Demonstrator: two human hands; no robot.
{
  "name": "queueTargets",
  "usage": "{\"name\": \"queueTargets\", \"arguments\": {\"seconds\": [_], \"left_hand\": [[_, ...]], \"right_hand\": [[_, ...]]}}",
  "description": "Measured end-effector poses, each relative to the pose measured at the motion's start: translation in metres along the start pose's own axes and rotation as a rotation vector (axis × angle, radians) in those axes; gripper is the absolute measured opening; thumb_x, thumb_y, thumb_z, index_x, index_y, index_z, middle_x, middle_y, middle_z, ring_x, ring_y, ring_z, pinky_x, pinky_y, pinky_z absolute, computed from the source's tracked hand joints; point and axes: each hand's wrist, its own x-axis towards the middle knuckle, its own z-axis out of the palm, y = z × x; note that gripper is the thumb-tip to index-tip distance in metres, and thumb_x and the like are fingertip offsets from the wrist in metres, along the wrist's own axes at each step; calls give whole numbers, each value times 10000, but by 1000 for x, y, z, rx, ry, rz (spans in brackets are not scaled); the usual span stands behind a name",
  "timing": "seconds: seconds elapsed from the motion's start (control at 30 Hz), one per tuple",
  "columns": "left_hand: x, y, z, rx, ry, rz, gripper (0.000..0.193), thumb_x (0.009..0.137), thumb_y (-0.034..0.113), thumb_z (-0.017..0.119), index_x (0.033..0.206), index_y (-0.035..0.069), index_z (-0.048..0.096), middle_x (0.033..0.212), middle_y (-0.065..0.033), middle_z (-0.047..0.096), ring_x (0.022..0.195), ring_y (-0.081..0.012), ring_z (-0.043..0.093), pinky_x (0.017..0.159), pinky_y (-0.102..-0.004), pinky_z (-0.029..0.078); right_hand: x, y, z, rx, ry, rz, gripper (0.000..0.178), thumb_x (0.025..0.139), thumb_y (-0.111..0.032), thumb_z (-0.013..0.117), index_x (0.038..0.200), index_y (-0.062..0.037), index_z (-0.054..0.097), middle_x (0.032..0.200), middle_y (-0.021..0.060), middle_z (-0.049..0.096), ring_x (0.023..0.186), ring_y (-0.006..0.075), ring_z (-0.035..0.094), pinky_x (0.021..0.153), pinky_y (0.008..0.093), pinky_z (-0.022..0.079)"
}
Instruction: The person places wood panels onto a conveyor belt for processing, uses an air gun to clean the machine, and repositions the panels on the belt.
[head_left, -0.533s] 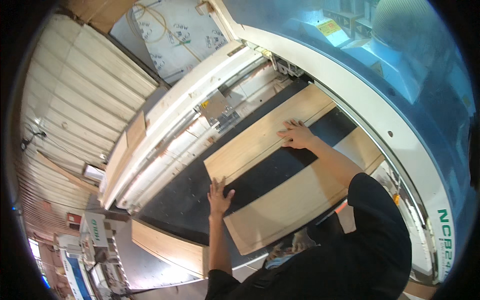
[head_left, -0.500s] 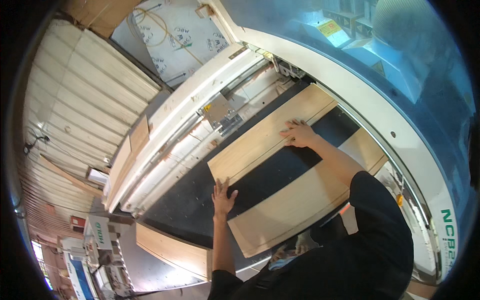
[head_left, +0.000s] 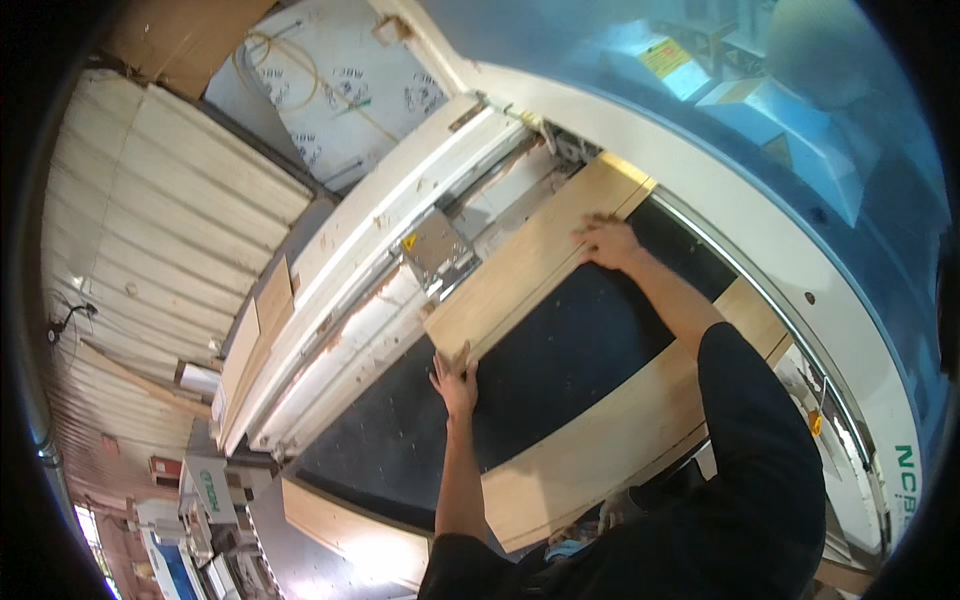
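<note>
Wooden and pale, the long board lies slanted across the dark machine bed, its far end close to the white rail. Your left hand presses flat on the board's near corner, fingers spread, not closed around anything. Your right hand rests palm-down on the board's far end, fingers loosely spread over its edge; neither hand grasps it from below as far as you can see. A second, wider board lies nearer your body, apart from the first, with the dark bed showing between them. A small yellow triangular sticker sits on the grey metal block beside the rail, just left of the board. A yellow rectangular label shows behind the blue-tinted window at the top right.
</note>
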Motion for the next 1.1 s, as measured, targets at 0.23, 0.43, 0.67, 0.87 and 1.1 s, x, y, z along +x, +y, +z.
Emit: {"name": "queueTargets", "arguments": {"seconds": [0.23,0.43,0.67,0.87,1.1], "left_hand": [[41,52,14,-49,-37,-54,478,940,383,736,1411,383,656,1634,-289,337,1538,-429,300,1235,-612,206],[38,55,25,-56,131,18,494,929,378,755,1408,290,670,1602,-266,411,1510,-410,364,1234,-550,253],[44,51,30,-113,269,51,796,827,345,842,1525,168,504,1538,-256,488,1456,-435,417,1214,-562,293],[38,49,34,-96,265,49,778,831,320,839,1526,210,508,1566,-250,458,1468,-439,399,1229,-560,273],[39,52,38,-21,307,26,721,912,509,742,1542,262,494,1574,-230,471,1475,-434,407,1225,-576,283]], "right_hand": [[9,23,-31,16,-50,214,647,861,-507,779,1469,-426,575,1692,0,333,1558,253,303,1263,421,278],[6,33,-16,-5,60,306,685,866,-591,746,1499,-429,542,1706,182,240,1589,371,173,1289,515,146],[-10,-12,41,-71,179,439,1134,770,-862,646,1661,-268,272,1606,483,62,1532,607,38,1252,630,54],[-10,-21,44,-57,208,405,1180,743,-868,673,1636,-180,323,1600,480,117,1533,601,53,1251,636,46],[-11,-14,37,-41,183,382,1261,708,-948,605,1646,-171,280,1595,490,86,1536,602,10,1249,642,26]]}}
